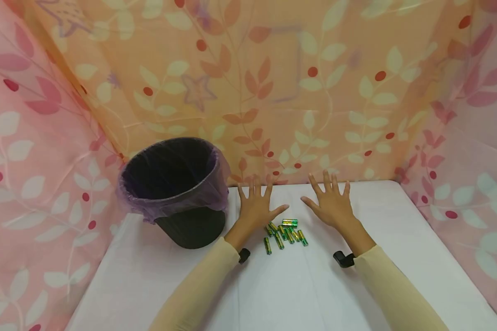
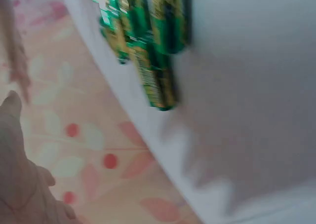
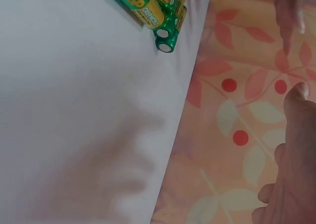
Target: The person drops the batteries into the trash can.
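A person holds two bare hands out beside green-and-gold batteries (image 1: 289, 235), clustered on a white cloth (image 1: 306, 294) to the right of a black bin (image 1: 190, 228) with a purple liner (image 1: 221, 191). The left hand (image 1: 254, 209), between the bin and the far side of the batteries, is the nearer of the two, its thumb pointing away from the bin just past the cluster's far edge; the right hand (image 1: 333, 207) is on the side farthest from the bin. Fingers on both are straight, fanned apart and holding nothing. From the left hand, the batteries lie toward the person and away from the bin, most with long axes slanting near to far, while the farthest lie crosswise, aimed toward the bin. Overlap makes them hard to count, both wrist views crop them at the top edge, the left one is blurred, the bin's floor is lost in darkness, and whether either palm touches the cloth cannot be told
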A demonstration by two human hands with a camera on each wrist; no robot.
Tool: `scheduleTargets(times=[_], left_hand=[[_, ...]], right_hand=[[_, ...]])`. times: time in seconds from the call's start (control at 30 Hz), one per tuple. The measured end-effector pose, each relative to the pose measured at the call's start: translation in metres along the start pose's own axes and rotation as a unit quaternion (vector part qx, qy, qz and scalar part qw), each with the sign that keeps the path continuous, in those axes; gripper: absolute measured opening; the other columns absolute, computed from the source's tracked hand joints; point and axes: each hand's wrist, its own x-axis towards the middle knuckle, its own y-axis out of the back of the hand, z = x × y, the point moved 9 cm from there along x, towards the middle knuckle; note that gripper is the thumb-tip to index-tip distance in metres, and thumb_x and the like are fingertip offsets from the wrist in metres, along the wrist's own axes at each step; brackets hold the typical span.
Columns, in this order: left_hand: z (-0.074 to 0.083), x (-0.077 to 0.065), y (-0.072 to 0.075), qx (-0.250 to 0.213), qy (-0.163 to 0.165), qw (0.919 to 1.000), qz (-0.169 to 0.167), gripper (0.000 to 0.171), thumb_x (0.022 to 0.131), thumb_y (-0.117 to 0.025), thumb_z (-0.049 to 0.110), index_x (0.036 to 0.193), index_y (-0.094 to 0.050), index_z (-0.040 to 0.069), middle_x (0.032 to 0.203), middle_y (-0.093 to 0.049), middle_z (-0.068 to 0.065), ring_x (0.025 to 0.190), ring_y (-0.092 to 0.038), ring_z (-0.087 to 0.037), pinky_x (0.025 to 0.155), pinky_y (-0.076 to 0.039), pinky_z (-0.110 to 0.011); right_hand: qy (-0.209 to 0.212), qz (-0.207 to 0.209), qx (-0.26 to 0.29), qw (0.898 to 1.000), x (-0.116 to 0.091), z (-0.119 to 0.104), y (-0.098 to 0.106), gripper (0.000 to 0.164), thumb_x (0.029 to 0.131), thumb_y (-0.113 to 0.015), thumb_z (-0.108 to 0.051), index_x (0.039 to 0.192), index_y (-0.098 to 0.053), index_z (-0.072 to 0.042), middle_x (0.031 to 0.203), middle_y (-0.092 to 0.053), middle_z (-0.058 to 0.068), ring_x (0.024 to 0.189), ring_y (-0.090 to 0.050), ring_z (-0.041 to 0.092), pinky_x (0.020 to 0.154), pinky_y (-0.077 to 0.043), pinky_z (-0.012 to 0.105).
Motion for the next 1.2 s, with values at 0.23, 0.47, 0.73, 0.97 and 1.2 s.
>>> scheduleTargets(times=[0.23,0.47,0.73,0.97,1.2], left_hand=[[0.008,-0.046,0.037,0.01,-0.054,0.9984,-0.011,0.09,0.084,-0.027,0.077,0.153,-0.003,0.024,0.157,-0.007,-0.015,0.144,0.0,-0.031,0.109,-0.003,-0.063],[0.0,-0.1,0.078,-0.034,-0.084,0.9957,0.021,0.079,0.09,-0.032,0.068,0.153,-0.005,0.027,0.156,-0.013,-0.014,0.144,-0.008,-0.028,0.112,-0.013,-0.057],[-0.02,-0.155,0.137,-0.074,-0.098,0.9872,0.102,0.07,0.092,-0.038,0.062,0.151,-0.02,0.029,0.157,-0.012,-0.009,0.143,-0.017,-0.023,0.11,-0.029,-0.046],[-0.057,-0.199,0.188,-0.121,-0.035,0.9828,0.135,0.062,0.092,-0.047,0.057,0.147,-0.029,0.035,0.153,-0.027,-0.002,0.13,-0.043,-0.025,0.093,-0.046,-0.049],[-0.108,-0.222,0.244,-0.133,0.006,0.962,0.238,0.058,0.089,-0.063,0.036,0.142,-0.044,0.025,0.144,-0.043,-0.007,0.122,-0.051,-0.033,0.086,-0.048,-0.055]], right_hand=[[0.022,-0.07,0.053,0.996,-0.021,-0.007,0.001,0.083,0.089,-0.027,-0.071,0.153,-0.012,-0.02,0.154,-0.015,0.022,0.14,-0.011,0.042,0.105,-0.003,0.069],[0.055,-0.085,0.09,0.991,-0.043,-0.016,0.006,0.081,0.091,-0.038,-0.064,0.151,-0.021,-0.011,0.151,-0.025,0.021,0.135,-0.028,0.042,0.105,-0.025,0.062],[0.053,-0.077,0.15,0.984,-0.066,-0.016,-0.004,0.07,0.09,-0.048,-0.06,0.144,-0.039,-0.016,0.142,-0.045,0.01,0.129,-0.043,0.031,0.101,-0.036,0.054],[0.068,-0.058,0.159,0.983,-0.077,-0.021,-0.009,0.057,0.088,-0.062,-0.045,0.133,-0.055,-0.011,0.127,-0.059,0.008,0.115,-0.056,0.029,0.095,-0.043,0.051],[0.068,-0.049,0.148,0.985,-0.075,-0.029,-0.011,0.052,0.084,-0.069,-0.038,0.126,-0.06,-0.008,0.093,-0.067,0.001,0.079,-0.06,0.014,0.069,-0.051,0.036]])
